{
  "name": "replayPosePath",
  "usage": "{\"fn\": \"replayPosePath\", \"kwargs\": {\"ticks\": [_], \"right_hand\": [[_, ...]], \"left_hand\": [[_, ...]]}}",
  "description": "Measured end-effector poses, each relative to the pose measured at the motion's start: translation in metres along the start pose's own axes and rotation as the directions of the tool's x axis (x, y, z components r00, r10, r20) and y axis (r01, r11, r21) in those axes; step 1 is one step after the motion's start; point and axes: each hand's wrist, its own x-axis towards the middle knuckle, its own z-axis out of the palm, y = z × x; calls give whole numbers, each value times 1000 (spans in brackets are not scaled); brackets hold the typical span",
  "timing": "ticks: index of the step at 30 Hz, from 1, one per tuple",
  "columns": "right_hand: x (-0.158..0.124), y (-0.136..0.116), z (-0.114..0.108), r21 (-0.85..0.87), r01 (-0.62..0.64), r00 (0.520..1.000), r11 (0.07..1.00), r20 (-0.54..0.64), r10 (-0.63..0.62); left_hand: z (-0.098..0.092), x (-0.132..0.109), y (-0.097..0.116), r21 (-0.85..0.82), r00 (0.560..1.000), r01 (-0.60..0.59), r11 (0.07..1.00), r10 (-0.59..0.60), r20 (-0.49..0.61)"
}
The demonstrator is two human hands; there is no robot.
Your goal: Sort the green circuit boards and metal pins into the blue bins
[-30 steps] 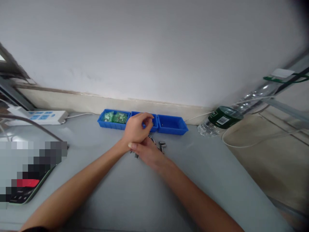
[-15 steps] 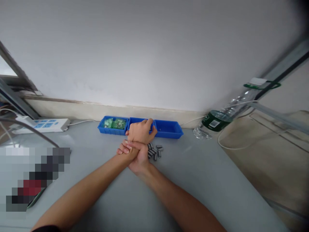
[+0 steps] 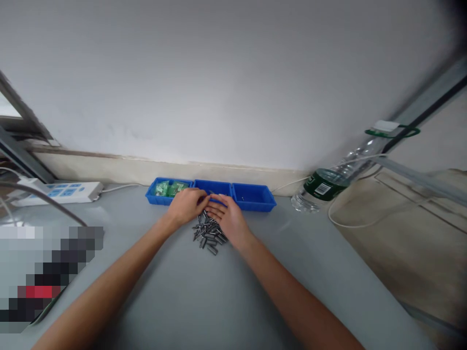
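Observation:
My left hand [image 3: 187, 206] hovers at the upper left of a pile of small metal cylinders and pin-like parts [image 3: 207, 234] on the grey table. Its fingers are curled together toward the thumb, and whatever may be between them is hidden. On the pile's right side is my right hand [image 3: 231, 218], its fingers stretched out toward the left and held open, the tips close to my left fingers. Just behind both hands stands the middle blue bin [image 3: 213, 184], partly covered by them.
The left blue bin [image 3: 157, 199] holds green bagged pieces; the right blue bin [image 3: 254, 205] has a tiny bit inside. A white power strip [image 3: 85, 191] lies at left, a large plastic bottle [image 3: 323, 184] leans at right. The wall [image 3: 233, 97] rises behind.
My right hand has let go of my left wrist. The hands have drawn apart to either side of the metal parts, and more of the pile shows.

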Motion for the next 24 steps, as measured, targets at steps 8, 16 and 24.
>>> {"fn": "replayPosePath", "kwargs": {"ticks": [8,16,24], "right_hand": [[25,-48,-23,-759,429,903,489,361,-232],[24,-78,-18,-835,509,849,207,527,36],[19,-84,-25,-849,525,849,67,528,33]], "left_hand": [[-3,2,-1,236,944,-103,966,21,328],[5,3,5,322,911,-109,940,-35,410],[1,5,2,251,911,-102,963,-11,413]]}}
